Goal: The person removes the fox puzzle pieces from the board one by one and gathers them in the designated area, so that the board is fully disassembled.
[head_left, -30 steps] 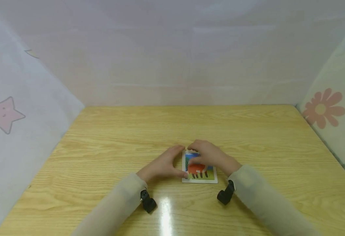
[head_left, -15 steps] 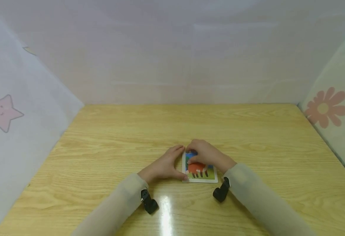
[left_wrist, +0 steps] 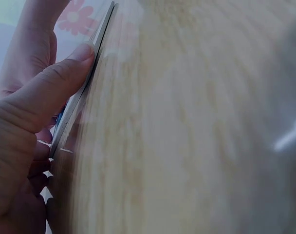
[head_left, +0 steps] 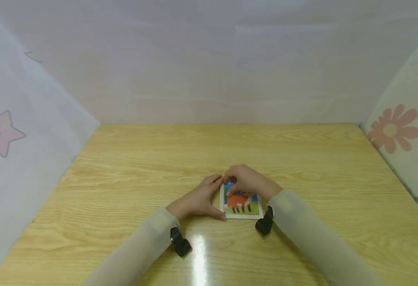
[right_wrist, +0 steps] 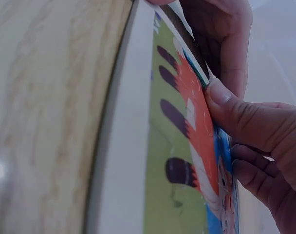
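A flat jigsaw puzzle in a white-bordered tray lies on the table, showing an orange fox-like animal with dark legs on green and blue. Thin curved seams cross its picture in the right wrist view. My left hand spans its left side, thumb on the near left corner, fingers by the far left corner, holding it. Over the far left part is my right hand, its thumb on the picture and its fingers curled down at the far edge. Whether a single piece is between them is hidden.
The wood-grain table extends on all sides of the puzzle. A pale cloth hangs behind it, with printed cloth at both sides. Each wrist carries a small black camera.
My right hand has shifted slightly left, its fingertips closing in on the far left corner. More of the animal's head now shows. My left hand has stayed nearly still.
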